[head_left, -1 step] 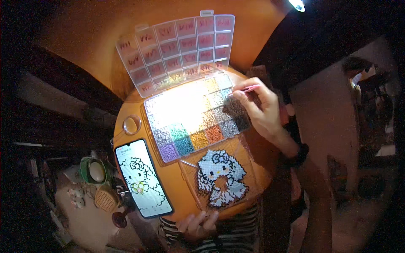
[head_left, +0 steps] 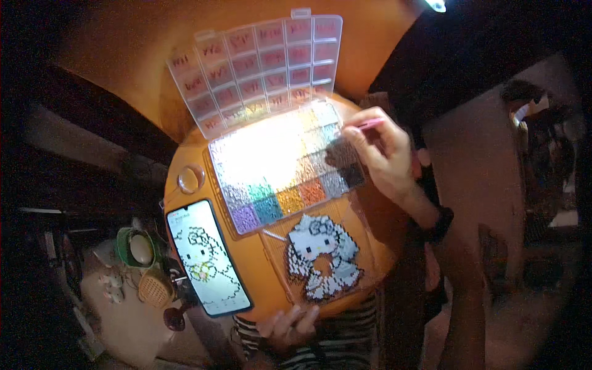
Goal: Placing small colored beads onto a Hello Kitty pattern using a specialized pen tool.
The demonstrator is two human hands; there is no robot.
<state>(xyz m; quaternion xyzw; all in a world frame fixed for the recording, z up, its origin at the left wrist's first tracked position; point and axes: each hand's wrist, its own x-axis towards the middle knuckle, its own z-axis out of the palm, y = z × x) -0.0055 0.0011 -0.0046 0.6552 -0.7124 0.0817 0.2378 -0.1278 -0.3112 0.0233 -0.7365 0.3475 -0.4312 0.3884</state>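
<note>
My right hand (head_left: 390,151) is closed around pink tweezers (head_left: 371,124), held over the right side of a clear compartment box (head_left: 246,230) full of small coloured beads. The tweezers' tips are too hard to make out to tell whether they hold a bead. Near the table's front edge rests my left hand (head_left: 288,328), fingers loosely stretched and nothing seen in them, close to the clear pegboard (head_left: 275,259). On that board lies a bead figure (head_left: 320,256), mostly white with black outlines, a yellow dot and an orange-brown gap at its middle.
Behind the box its divided lid (head_left: 259,68) stands up, marked in red. A lit phone (head_left: 209,259) showing a similar pattern lies left on the round orange table (head_left: 262,293), below a small round clear dish (head_left: 191,178). Bright glare washes out several compartments.
The view has shifted slightly, so box, board and phone sit a little higher. My right hand with the tweezers has moved slightly to the right. My left hand stays about where it was.
</note>
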